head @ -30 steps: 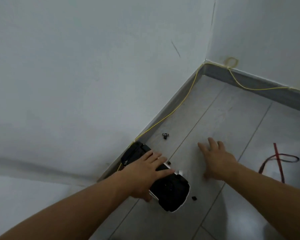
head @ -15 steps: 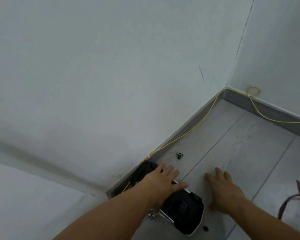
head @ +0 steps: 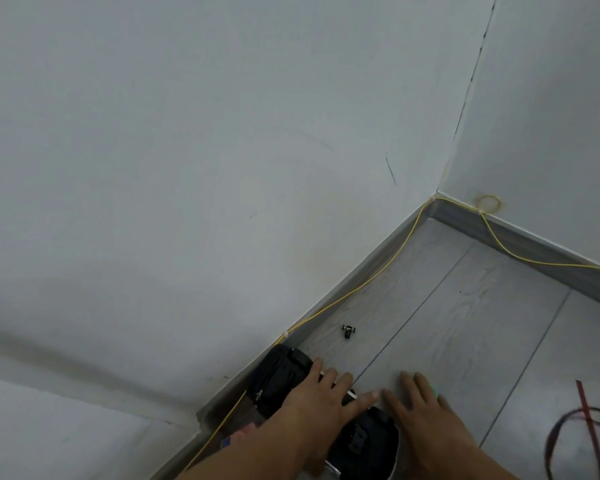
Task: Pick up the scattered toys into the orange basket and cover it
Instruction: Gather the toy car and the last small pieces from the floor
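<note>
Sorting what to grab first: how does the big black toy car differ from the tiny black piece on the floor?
The toy car is far larger than the tiny piece. The left hand lies on the car; the piece lies untouched. The car sits by the baseboard; the piece lies farther toward the corner. Both are black, on the grey floor.

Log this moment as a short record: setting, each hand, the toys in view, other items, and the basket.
setting: room corner, grey floor, white walls
left hand: laid over black toy car, fingers spread on top; grip not clear
right hand: flat on the floor beside the car, empty
small toy: tiny black piece on the floor, beyond the car
other: yellow cable along the skirting; red strap at right
basket: not in view
</note>
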The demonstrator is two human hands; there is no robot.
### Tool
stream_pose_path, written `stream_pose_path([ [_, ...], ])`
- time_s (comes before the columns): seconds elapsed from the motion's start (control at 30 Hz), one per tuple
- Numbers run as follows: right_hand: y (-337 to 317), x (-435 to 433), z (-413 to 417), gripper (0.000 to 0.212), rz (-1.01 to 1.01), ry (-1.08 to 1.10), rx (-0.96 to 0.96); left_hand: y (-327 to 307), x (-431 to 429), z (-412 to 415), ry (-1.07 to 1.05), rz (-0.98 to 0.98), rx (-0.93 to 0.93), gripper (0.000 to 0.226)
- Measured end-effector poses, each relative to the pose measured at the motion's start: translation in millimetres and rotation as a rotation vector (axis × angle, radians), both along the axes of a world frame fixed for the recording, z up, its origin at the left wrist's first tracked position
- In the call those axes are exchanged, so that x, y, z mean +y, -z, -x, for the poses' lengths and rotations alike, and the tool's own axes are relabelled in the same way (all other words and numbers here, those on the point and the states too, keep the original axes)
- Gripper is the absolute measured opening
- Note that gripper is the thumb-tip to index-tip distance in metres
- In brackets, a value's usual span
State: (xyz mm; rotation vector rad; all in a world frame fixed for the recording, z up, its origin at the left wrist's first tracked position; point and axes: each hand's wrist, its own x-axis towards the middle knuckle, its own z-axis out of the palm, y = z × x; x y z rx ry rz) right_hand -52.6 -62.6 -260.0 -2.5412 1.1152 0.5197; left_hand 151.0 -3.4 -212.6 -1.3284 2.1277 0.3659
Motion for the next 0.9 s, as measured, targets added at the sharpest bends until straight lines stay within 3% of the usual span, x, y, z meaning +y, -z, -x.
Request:
stream_pose_path([
  [0.2, -2, -3, -1, 0.081, 0.140, -0.059, -0.011, 5, 3, -2, 0.005, 0.069, 0.079, 0.120],
  [0.33, 32, -2, 13, 0.091, 0.113, 0.001, -0.069, 13, 4, -3, -0.009, 0.122, 0.103, 0.104],
  [0.43, 53, 0, 23, 0.053, 0.367, -0.035, -0.230, 16, 5, -3, -0.003, 0.137, 0.108, 0.100],
  [0.6, 64, 8, 34, 0.041, 0.451, -0.097, -0.297, 19, 5, -4, 0.018, 0.130, 0.095, 0.089],
  [0.73, 60, 12, 38, 0.044, 0.275, -0.078, -0.242, 18, 4, -5, 0.021, 0.112, 0.082, 0.089],
  [0.8, 35, 13, 33, 0.042, 0.089, -0.001, -0.176, 17, 3, -4, 0.030, 0.077, 0.065, 0.096],
  [0.9, 15, 16, 29, 0.062, -0.112, 0.174, -0.232, 16, 0, 0, 0.015, 0.027, 0.036, 0.111],
])
